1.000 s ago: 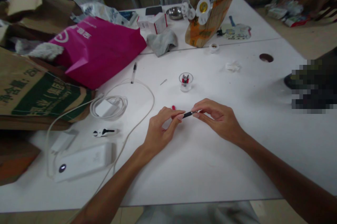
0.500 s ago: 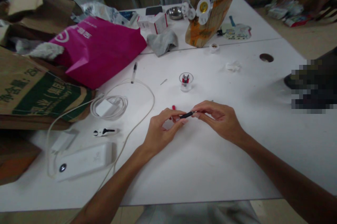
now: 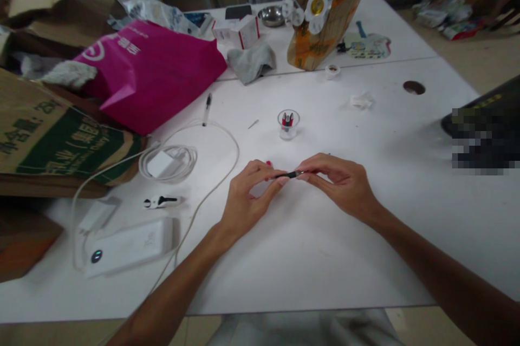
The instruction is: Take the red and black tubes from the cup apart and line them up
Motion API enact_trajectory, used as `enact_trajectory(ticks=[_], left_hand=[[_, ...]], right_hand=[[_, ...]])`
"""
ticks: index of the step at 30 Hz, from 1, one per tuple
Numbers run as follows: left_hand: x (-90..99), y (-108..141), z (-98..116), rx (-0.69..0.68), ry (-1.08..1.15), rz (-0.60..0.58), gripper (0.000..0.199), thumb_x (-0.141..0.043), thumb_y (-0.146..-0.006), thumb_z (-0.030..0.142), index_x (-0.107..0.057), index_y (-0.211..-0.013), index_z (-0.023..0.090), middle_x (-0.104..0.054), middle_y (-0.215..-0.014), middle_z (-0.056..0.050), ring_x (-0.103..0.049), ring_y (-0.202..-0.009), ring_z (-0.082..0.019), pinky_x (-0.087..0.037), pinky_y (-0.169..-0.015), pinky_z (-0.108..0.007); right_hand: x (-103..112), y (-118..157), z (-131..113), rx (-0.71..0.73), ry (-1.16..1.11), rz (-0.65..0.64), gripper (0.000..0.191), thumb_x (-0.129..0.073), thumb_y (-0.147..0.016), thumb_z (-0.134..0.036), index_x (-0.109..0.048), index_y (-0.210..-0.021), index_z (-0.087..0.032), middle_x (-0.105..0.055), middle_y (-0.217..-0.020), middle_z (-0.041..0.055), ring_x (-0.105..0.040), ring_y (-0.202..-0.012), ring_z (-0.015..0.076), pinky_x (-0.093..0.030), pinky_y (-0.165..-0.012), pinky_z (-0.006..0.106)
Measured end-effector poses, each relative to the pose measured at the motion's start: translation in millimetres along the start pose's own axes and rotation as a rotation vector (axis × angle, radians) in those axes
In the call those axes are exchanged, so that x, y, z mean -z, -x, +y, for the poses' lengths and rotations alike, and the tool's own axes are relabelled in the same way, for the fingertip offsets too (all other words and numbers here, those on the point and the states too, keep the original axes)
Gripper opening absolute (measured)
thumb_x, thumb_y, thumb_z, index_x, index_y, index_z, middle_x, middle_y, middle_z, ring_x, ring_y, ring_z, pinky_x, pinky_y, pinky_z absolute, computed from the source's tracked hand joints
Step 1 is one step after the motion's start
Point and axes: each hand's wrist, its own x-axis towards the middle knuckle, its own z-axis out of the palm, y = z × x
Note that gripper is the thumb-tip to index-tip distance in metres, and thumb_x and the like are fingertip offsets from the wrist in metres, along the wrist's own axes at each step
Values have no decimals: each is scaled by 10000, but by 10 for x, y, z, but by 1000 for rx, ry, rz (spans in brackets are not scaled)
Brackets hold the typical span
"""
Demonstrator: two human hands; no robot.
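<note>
Black pen piece [image 3: 292,175], one, on the near side of the clear cup [image 3: 288,133], its ends pinched between thumb and fingers of left hand [image 3: 248,190] and right hand [image 3: 340,181], with pink bag [image 3: 158,70] left of the cup.

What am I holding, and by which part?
A slim pen-like stick: your left hand pinches its dark part, your right hand the silvery part beside it.

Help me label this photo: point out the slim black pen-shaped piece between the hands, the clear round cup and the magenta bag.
Slim black pen-shaped piece [image 3: 292,175]: head view, exposed dark middle.
Clear round cup [image 3: 288,135]: head view, lower front wall.
Magenta bag [image 3: 158,72]: head view, broad side.
</note>
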Motion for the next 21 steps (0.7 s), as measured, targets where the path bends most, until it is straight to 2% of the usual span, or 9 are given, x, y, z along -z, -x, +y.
enact_trajectory(ticks=[6, 9, 12, 16, 21], left_hand=[[11, 4, -13, 134, 123, 46, 226, -822, -1089, 463, -918, -1055, 262, -840, -981, -60, -736, -920, -214, -615, -922, -390], [18, -5, -44, 261, 216, 83, 302, -820, -1083, 515, -897, -1023, 230, -848, -994, -69, -752, -954, -218, -604, -922, -376], [25, -28, -77, 346, 349, 142, 341, -866, -1045, 540, -881, -1087, 201, -850, -971, -67, -770, -933, -200, -618, -914, -345], [36, -54, -120, 384, 483, 209, 366, -926, -1001, 506, -867, -1188, 197, -869, -1044, -76, -781, -934, -172, -628, -905, -306], [48, -64, -130, 381, 493, 228, 341, -931, -1002, 424, -846, -1249, 206, -870, -1161, -92, -797, -997, -180, -645, -935, -320]], right_hand=[[33, -13, 11, -10, 28, 93, 82, -868, -1050, -325, -886, -1130, -318, -866, -1136, 58, -813, -1057, 265, -682, -951, 474], [74, -56, 2, -21, -3, 174, 89, -894, -1024, -329, -874, -1106, -302, -850, -1117, 68, -805, -1059, 264, -697, -937, 455], [147, -112, 8, -2, 13, 241, 97, -912, -1001, -315, -864, -1081, -291, -822, -1080, 59, -785, -1012, 238, -698, -897, 413], [252, -171, 37, 22, 60, 327, 149, -933, -979, -362, -840, -1065, -283, -820, -1082, 58, -799, -997, 238, -721, -893, 414], [306, -203, 18, -36, 57, 396, 229, -944, -973, -420, -813, -1085, -269, -875, -1106, 75, -856, -1004, 262, -757, -876, 432]])
